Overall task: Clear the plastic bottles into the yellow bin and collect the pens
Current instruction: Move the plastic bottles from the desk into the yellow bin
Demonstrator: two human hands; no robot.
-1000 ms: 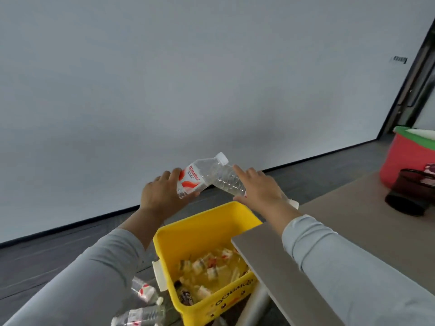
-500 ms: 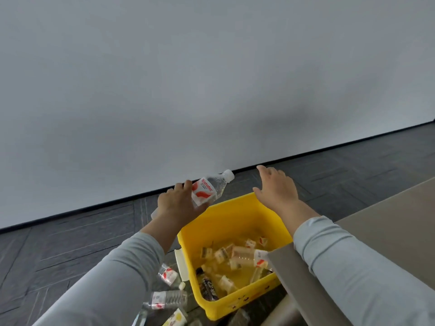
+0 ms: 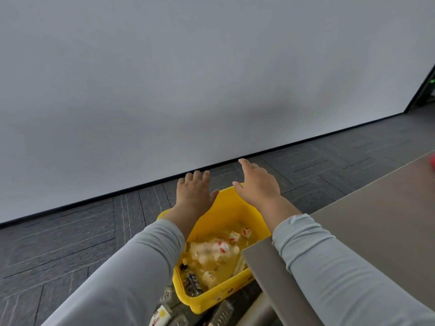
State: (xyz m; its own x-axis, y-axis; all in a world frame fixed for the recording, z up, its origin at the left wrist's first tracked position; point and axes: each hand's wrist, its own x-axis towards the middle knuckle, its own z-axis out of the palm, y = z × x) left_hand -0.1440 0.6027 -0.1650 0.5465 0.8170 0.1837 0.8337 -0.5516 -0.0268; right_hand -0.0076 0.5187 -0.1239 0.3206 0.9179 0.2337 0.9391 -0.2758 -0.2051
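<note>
Plastic bottles (image 3: 213,251) lay heaped inside the yellow bin (image 3: 226,208), low centre of frame, on dark floor (image 3: 70,231). My left hand (image 3: 194,192) and right hand (image 3: 257,187) hovered apart over its far rim, both empty, fingers spread. Grey table (image 3: 376,220) corner overlapped the bin at lower right. More bottles (image 3: 164,314) lay on the floor by the bin's near side, bottom edge.
</note>
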